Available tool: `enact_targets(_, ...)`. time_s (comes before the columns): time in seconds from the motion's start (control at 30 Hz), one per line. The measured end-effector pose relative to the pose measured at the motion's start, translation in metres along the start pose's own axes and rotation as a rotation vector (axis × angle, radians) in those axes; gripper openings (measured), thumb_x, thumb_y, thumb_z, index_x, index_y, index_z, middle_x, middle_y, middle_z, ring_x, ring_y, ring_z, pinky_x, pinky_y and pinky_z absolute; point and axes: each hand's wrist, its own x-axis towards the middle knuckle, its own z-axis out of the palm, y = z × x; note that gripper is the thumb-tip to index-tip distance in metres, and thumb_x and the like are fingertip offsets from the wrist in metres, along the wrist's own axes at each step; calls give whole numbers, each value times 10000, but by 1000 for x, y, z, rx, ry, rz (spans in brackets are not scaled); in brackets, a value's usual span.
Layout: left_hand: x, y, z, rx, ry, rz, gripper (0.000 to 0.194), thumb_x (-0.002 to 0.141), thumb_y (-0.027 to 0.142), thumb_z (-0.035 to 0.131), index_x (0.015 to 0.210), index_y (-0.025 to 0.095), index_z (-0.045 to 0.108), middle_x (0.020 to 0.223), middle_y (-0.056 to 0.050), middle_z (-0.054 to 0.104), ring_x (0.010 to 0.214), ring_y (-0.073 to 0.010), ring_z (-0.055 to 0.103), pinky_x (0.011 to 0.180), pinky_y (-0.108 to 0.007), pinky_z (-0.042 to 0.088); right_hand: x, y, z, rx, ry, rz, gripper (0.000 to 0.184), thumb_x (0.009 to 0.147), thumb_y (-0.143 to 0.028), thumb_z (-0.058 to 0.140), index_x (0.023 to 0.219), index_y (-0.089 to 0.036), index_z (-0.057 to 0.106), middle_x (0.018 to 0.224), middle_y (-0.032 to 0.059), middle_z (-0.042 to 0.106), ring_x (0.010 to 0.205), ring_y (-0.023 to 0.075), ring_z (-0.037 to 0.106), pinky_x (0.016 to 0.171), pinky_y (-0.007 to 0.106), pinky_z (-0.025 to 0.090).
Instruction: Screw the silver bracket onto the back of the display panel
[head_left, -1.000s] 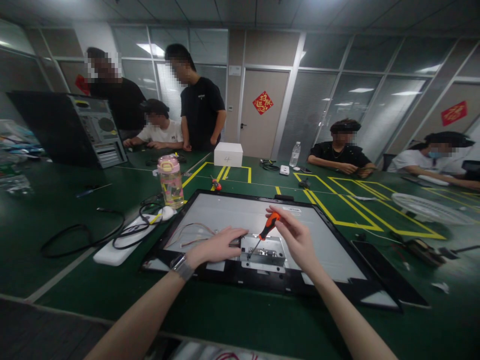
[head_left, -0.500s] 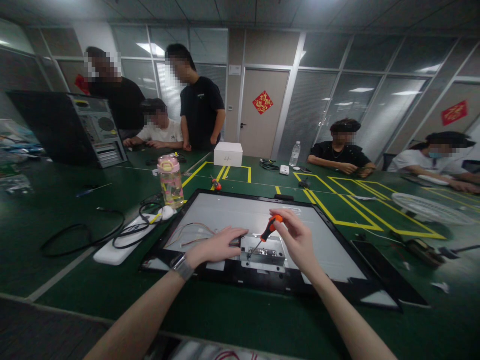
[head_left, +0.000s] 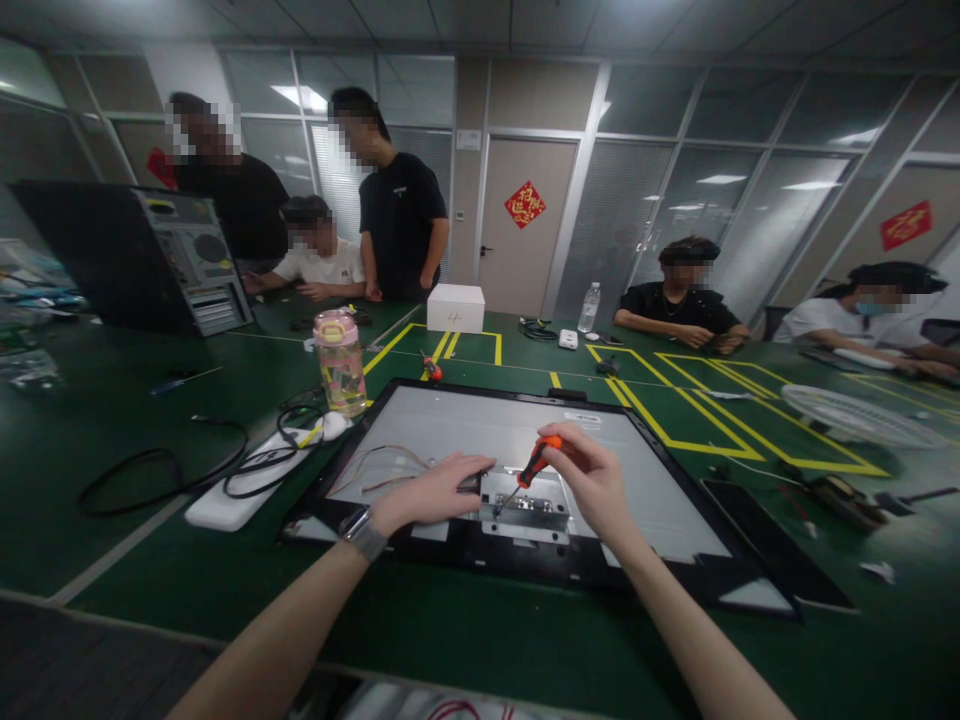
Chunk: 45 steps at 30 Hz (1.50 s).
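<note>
Right hand (head_left: 594,482) lower, closed round screwdriver (head_left: 533,465)

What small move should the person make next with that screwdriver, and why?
Probably a small turn of the screwdriver: the right hand grips it, its tip appears to meet the metal bracket, and the left hand lies at the bracket's left edge.

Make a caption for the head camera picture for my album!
Right fingers hold an orange and black screwdriver to a metal bracket on a framed panel; left fingers rest by the bracket.
</note>
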Motion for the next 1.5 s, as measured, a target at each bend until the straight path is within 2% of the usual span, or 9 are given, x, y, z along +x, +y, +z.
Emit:
enact_targets(0.07,0,0,0,-2,7,4,607,803,235,504,1396,203,383,1440,-49,430,1304,-236,382,1116,-357,249,0,-1,-1,1,-36,15,153,826,-361,633,890,-248,714,854,42,664,800,202,624,735,357,535)
enact_targets(0.27,1,-5,1,-7,26,17,620,793,227,515,1398,205,379,1394,-66,470,1250,-240,431,1067,-347,323,-1,3,-3,186,-195,130,298,921,-382,490,1164,-270,622,1012,65,695,972,228,640,889,447,504)
enact_targets(0.5,0,-2,0,-7,33,6,596,818,291,545,1387,200,397,1393,-63,474,1256,-240,423,1074,-341,307,0,8,-2,315,-192,161,174,819,-408,644,924,-280,698,1017,36,651,868,197,648,803,381,533)
enact_targets(0.7,0,-5,3,-16,33,-3,609,822,301,550,1399,214,379,1418,-65,449,1274,-255,414,1074,-355,306,1,0,0,405,-203,223,269,853,-432,590,1058,-269,654,951,59,692,921,221,650,874,446,501)
enact_targets(0.93,0,-4,3,-23,40,10,603,819,302,564,1391,214,393,1381,-65,483,1249,-248,433,1057,-340,327,1,2,0,328,-174,149,154,800,-412,660,855,-273,696,990,36,623,849,188,626,770,364,529)
enact_targets(1.13,0,-4,3,-17,44,10,595,818,288,564,1383,199,403,1355,-81,498,1226,-248,453,1038,-334,345,0,1,2,416,-202,210,230,863,-404,586,1043,-282,659,940,46,673,881,212,652,830,430,519)
enact_targets(1.23,1,-4,3,-17,46,0,603,814,283,565,1388,206,397,1339,-82,508,1213,-244,467,1027,-325,355,0,-1,4,456,-191,212,216,870,-403,574,1007,-266,668,973,56,676,929,223,651,865,435,508)
enact_targets(1.4,1,-5,3,-14,47,7,600,822,302,557,1390,201,394,1352,-74,497,1232,-238,450,1048,-322,333,1,3,2,412,-175,183,126,815,-366,661,901,-286,706,1027,21,627,898,192,647,833,372,522)
enact_targets(1.5,1,-7,4,-15,45,7,606,816,290,554,1392,194,392,1356,-77,492,1235,-241,445,1046,-324,337,0,7,0,385,-178,200,197,846,-378,625,1017,-300,683,994,29,653,917,197,641,853,387,511)
